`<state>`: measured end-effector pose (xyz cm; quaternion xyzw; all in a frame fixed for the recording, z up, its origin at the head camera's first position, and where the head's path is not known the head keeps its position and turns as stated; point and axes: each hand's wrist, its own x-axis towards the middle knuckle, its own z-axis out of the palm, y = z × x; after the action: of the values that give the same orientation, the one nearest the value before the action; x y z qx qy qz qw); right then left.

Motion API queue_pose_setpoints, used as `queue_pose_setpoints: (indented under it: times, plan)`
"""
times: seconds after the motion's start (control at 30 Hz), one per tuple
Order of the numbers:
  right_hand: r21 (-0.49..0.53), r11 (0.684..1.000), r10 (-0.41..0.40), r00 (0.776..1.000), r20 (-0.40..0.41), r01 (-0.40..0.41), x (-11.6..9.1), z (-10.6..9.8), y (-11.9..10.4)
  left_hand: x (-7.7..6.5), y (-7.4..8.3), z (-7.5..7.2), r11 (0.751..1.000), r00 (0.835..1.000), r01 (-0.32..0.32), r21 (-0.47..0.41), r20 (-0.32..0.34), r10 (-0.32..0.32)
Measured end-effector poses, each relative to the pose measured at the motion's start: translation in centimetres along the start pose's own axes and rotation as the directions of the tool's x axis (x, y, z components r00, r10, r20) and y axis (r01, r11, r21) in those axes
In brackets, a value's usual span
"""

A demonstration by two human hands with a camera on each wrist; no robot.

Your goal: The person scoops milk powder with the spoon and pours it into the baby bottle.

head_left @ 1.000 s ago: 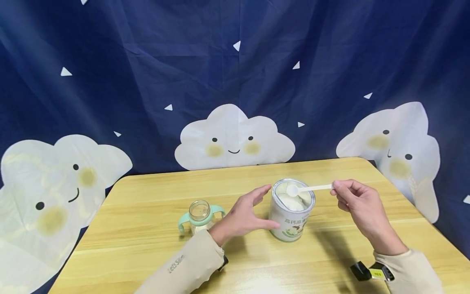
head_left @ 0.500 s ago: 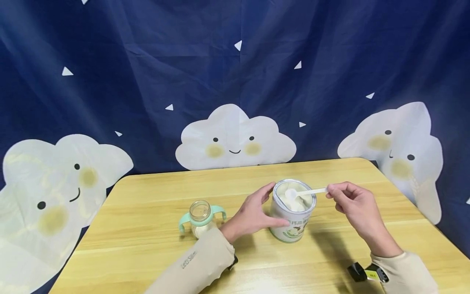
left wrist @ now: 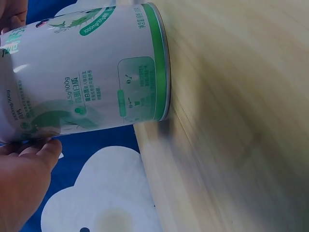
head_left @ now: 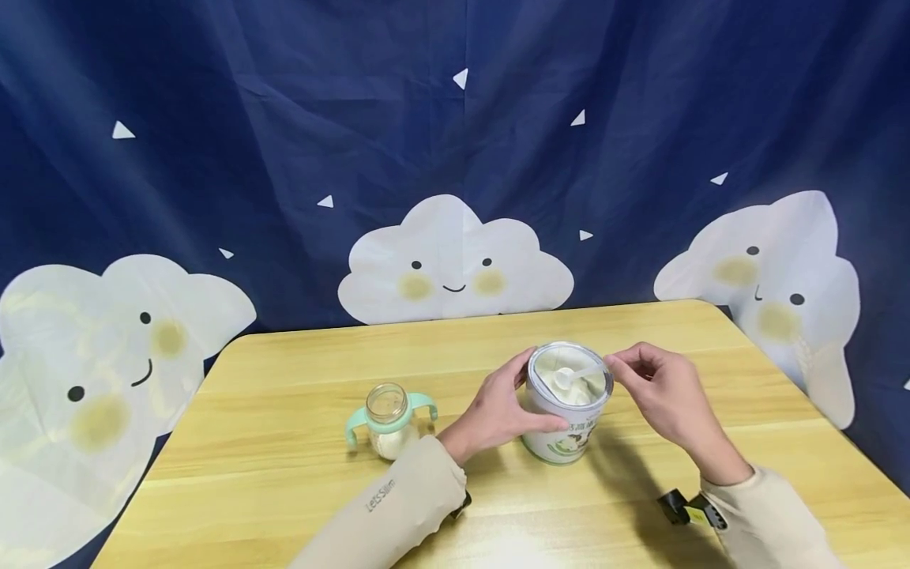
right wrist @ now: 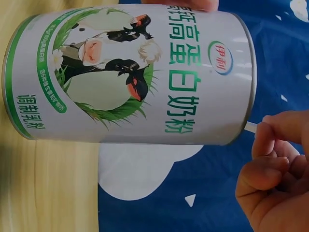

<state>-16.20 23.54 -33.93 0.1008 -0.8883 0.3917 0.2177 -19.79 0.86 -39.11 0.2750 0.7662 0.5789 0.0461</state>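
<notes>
An uncovered milk powder can [head_left: 558, 438] stands upright on the table, its label showing a cow in the right wrist view. My left hand [head_left: 493, 411] grips the can's side, thumb across the front and fingers behind. With thumb and fingertips, my right hand [head_left: 661, 391] pinches the handle end of a white scoop [head_left: 565, 378] at the can's right rim. The scoop's bowl lies inside the can, over the pale powder. Left of the can is a baby bottle [head_left: 389, 423] without a cap, with mint-green handles and pale contents low down; my left sleeve overlaps it in this view.
The wooden table [head_left: 284, 395] carries the can and the bottle. Behind it hangs a dark blue curtain [head_left: 398, 118] with white clouds and small triangles. A small black device [head_left: 686, 507] sits at my right wrist.
My left hand has moved right and closed around the can. My right hand has moved left to the rim, bringing the scoop lower into the can.
</notes>
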Motion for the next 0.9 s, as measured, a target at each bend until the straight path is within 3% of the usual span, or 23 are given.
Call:
queue_pose_setpoints:
  times: [0.37,0.5,0.9]
  plan:
    - [-0.152,0.982,-0.11,0.993,0.029,0.114,0.3,1.0,-1.6,0.3,-0.2,0.4,0.999,0.999,0.016,0.028,-0.028,-0.015]
    - [-0.184,0.976,-0.104,0.992,0.072,0.116,0.6,1.4,-2.5,0.3,-0.2,0.4,0.999,0.999,0.022,0.026,-0.032,-0.021]
    - [-0.122,0.99,-0.034,0.971,0.235,0.064,1.1,2.0,-3.7,0.1,-0.2,0.4,1.0,0.999,0.025,0.007,-0.034,-0.025]
